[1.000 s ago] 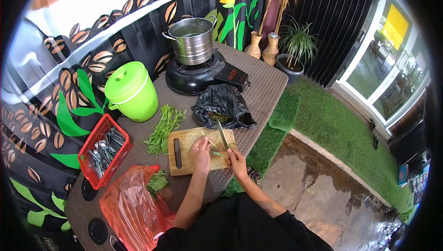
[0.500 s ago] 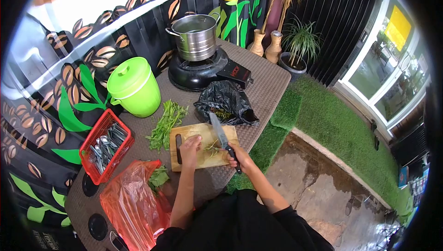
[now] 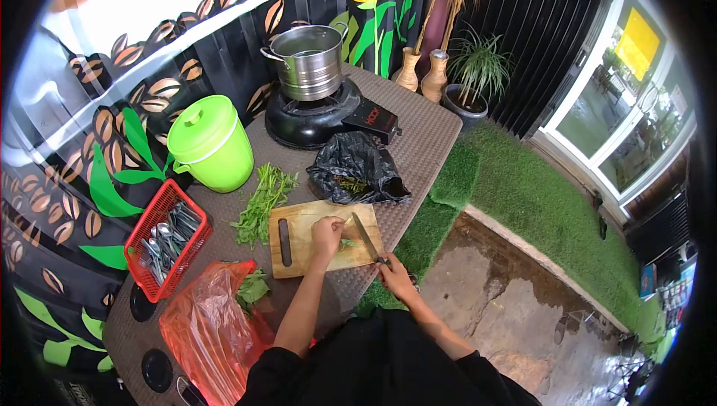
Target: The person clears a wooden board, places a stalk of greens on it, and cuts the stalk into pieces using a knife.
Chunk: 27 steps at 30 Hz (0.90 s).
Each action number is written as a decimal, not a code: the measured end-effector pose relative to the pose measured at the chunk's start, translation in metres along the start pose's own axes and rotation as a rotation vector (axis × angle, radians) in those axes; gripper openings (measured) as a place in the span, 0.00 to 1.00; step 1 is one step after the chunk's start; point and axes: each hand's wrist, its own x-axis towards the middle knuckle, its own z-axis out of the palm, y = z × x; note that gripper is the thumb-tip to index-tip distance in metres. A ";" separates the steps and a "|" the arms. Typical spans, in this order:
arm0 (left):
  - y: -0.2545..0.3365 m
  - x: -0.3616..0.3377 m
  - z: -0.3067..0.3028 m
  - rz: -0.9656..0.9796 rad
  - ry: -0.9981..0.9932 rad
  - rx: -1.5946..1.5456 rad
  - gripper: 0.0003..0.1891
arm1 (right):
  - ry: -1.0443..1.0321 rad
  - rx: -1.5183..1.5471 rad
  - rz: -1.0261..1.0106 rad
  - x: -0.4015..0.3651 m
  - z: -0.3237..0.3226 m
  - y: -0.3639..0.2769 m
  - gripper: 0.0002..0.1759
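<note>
My right hand [image 3: 397, 277] is wrapped round the dark handle of a kitchen knife [image 3: 366, 237], whose blade slants across the right half of the wooden cutting board [image 3: 305, 215]. Over the middle of the board, my left hand [image 3: 326, 240] is closed in a pinch close to the blade; what its fingers hold is too small to make out. Some thin green cut pieces [image 3: 348, 243] lie on the board between hand and knife. Left of the board spreads a bunch of leafy greens [image 3: 267, 200]. Just behind it, a black plastic bag [image 3: 351, 153] gapes with greens inside.
A steel pot [image 3: 312, 70] stands on a black gas stove [image 3: 302, 124] at the back. On the left are a lidded green bucket [image 3: 216, 148], a red basket [image 3: 138, 256] of cutlery and a red plastic bag [image 3: 209, 324] with leaves [image 3: 252, 288]. The table's edge [image 3: 426, 197] runs along the right.
The knife has come down from its raised angle near the black bag to the board. My left hand has moved right, nearer the blade, and its fingers are pinched. Fewer stems show on the board.
</note>
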 end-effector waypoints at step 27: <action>-0.004 0.014 -0.041 0.193 0.101 0.008 0.05 | -0.007 -0.506 -0.074 -0.036 0.047 -0.030 0.17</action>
